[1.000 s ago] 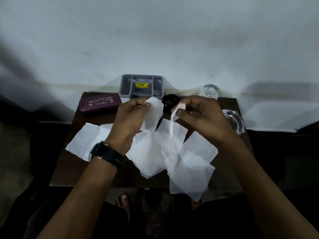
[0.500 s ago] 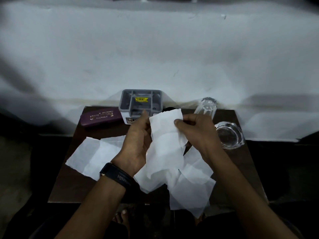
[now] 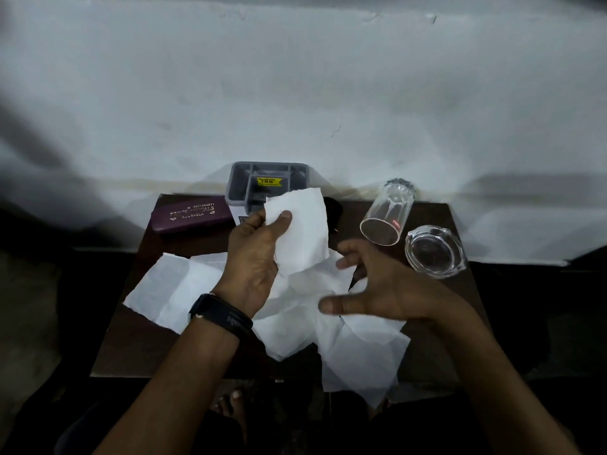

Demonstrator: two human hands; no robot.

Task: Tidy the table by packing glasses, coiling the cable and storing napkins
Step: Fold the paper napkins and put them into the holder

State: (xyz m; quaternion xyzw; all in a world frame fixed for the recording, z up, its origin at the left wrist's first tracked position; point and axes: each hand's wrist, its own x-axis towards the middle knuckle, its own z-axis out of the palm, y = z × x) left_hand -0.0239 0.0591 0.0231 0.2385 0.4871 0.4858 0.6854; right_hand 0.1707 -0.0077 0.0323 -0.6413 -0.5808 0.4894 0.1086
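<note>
A napkin [image 3: 297, 231] is pinched by the left hand [image 3: 256, 257] just in front of the grey organiser [image 3: 239, 187]; the right hand [image 3: 377, 287], nearer than the organiser, is held slack and spread over loose napkins [image 3: 328, 323].

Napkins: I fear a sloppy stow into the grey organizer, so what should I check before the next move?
1. Left hand grips the held napkin: ok, the thumb pinches it.
2. Right hand free: ok, open and holding nothing.
3. Grey organizer has room: cannot tell, the held napkin hides its front.
4. Loose napkins gathered: not ok, they are spread on the table, with one overhanging the near edge.
5. Glass and glass dish out of the hands' way: ok, both sit apart at right.
</note>
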